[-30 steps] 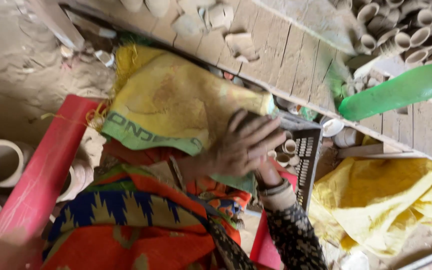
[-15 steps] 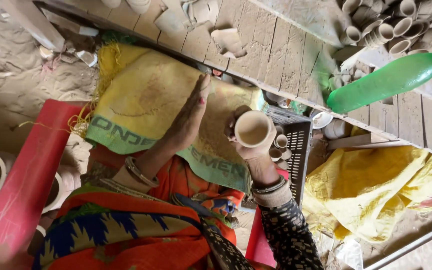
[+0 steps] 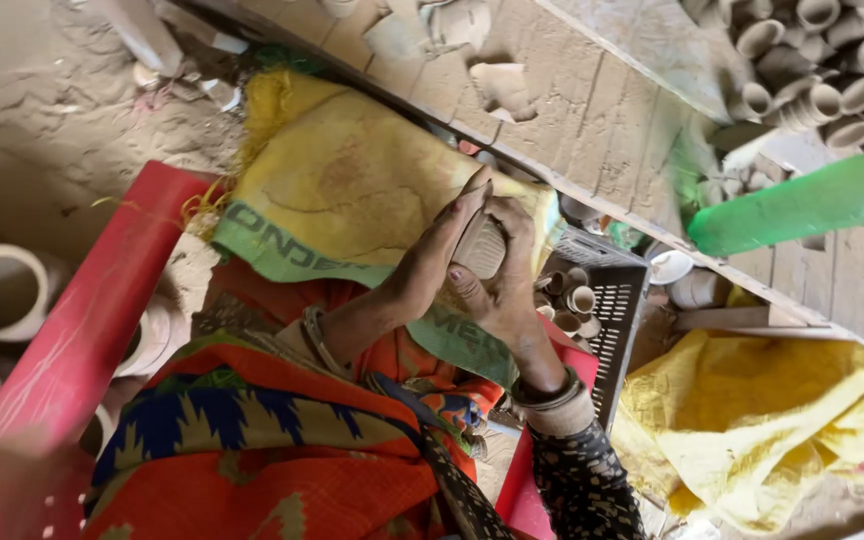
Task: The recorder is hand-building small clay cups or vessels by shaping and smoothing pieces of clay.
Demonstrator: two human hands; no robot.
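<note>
A small unfired clay cup (image 3: 480, 247) is pressed between both my hands above my lap. My left hand (image 3: 435, 262) lies flat against its left side, fingers stretched upward. My right hand (image 3: 508, 282) wraps around it from the right and below. Under the hands lies a yellow woven sack (image 3: 342, 190) with a green printed band, spread over my knees. Most of the cup is hidden by my fingers.
A grey plastic crate (image 3: 620, 305) with several small clay cups sits right of my hands. A wooden plank board (image 3: 592, 110) runs behind, a green plastic bottle (image 3: 802, 203) lies on it, more clay cups (image 3: 812, 70) are stacked top right. Red frame (image 3: 82, 330) at left, yellow cloth (image 3: 762, 420) at lower right.
One second ago only my right hand reached toward the crate. It then lifted a clay cup, my left hand came up, and now both hands close around the cup.
</note>
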